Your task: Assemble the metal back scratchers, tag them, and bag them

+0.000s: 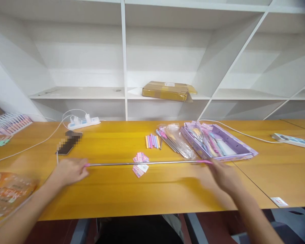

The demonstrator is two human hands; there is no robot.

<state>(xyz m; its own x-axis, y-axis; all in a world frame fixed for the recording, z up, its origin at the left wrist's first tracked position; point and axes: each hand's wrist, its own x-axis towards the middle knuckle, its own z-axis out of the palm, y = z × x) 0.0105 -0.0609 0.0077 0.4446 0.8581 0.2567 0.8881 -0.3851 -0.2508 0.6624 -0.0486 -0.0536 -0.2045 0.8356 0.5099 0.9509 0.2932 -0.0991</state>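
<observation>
A long thin metal rod (142,163) with pink ends stretches level across the view above the table. My left hand (72,170) is closed round its left end, and my right hand (224,174), somewhat blurred, grips the pink right end. Behind the rod's middle lie several small pink and white cards (140,170). A row of pastel sticks (152,141) sits farther back. To their right are several metal rods (169,140) and clear plastic wrappers (181,142). A purple tray (240,149) holds packaged pastel items.
A dark phone (67,144) and a white power strip (83,123) with cables are at the left. An orange package (10,193) lies front left. A brown taped box (166,90) rests on the shelf. Another power strip (295,139) is at the right.
</observation>
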